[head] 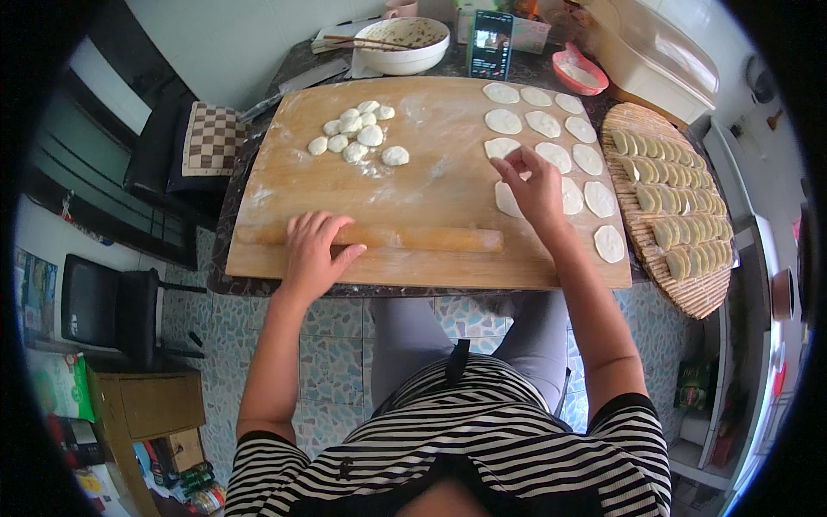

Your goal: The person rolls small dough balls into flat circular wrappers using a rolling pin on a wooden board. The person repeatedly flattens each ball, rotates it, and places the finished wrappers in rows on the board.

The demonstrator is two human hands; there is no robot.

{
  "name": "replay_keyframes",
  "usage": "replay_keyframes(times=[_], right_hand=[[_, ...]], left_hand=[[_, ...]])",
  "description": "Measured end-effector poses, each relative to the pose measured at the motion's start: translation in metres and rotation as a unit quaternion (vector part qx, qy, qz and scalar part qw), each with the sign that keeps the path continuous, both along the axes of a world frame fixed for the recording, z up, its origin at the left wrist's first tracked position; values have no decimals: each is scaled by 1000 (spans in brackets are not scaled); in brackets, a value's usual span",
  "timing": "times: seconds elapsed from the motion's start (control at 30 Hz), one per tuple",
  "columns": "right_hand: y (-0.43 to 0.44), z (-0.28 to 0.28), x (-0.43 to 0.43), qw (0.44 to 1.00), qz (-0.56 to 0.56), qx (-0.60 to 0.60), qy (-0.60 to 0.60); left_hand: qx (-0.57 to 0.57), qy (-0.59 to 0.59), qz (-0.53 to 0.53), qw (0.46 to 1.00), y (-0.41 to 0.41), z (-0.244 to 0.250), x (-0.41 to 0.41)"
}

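My left hand [318, 249] rests over the left part of a wooden rolling pin [420, 238], thumb and fingers spread around it. The pin lies near the front edge of a floured wooden board [413, 187]. My right hand [531, 184] is above the rolled dough wrappers [502, 121] at the board's right, thumb and forefinger brought together by the edge of one wrapper [501, 148]; whether they pinch it cannot be told. Several small dough pieces [371, 135] lie in a cluster at the upper left of the board.
Rows of shaped dumplings [688, 200] lie on an oval stalk tray [701, 300] at right. Behind the board stand a white bowl of filling [404, 61] with chopsticks, an upright phone [490, 45] and a red dish of flour [579, 74]. A cleaver [314, 75] lies behind the board.
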State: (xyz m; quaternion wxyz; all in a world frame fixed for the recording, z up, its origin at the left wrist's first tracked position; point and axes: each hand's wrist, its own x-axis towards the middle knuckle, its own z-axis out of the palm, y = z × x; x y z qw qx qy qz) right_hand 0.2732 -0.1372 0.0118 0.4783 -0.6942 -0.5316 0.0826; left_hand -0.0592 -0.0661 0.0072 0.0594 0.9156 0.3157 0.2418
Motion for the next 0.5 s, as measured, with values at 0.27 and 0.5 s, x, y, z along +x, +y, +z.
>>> replay_keyframes(times=[0.27, 0.5], right_hand=[[108, -7, -61, 972, 117, -168, -113], [138, -24, -77, 958, 135, -144, -206]], left_hand=[[-7, -10, 0, 1000, 8, 4, -5], [-14, -17, -2, 1000, 8, 9, -3]])
